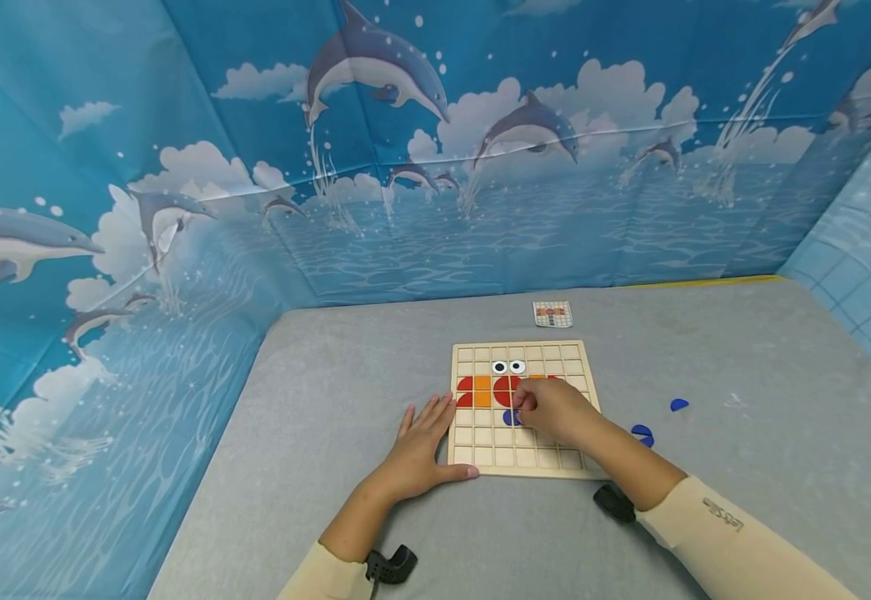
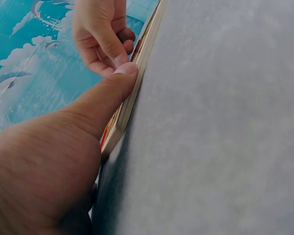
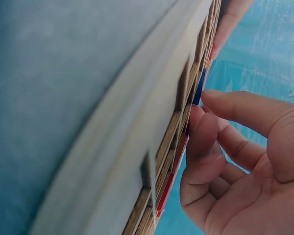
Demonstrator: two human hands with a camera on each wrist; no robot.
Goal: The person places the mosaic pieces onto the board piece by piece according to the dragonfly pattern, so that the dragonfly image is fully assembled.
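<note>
A wooden grid board (image 1: 495,457) lies on the grey table. My left hand (image 1: 422,450) rests at its front left corner, fingers straight along the left edge and thumb at the front edge. Over the middle of the grid, my right hand (image 1: 558,410) pinches a blue piece (image 3: 200,88) between thumb and index finger, close on the cells. Beside those fingertips another blue piece (image 1: 508,417) sits in the grid. Above it are a red round shape (image 1: 503,390) and two eye pieces (image 1: 499,367). Orange pieces (image 1: 483,392) and red curved pieces (image 1: 465,400) fill cells at left; the right hand partly hides similar ones at right.
A small pattern card (image 1: 552,314) lies behind the board. To the right are loose blue half-round pieces, one farther out (image 1: 678,405) and two close together (image 1: 642,435). A dolphin-print curtain (image 1: 435,233) hangs along the table's back.
</note>
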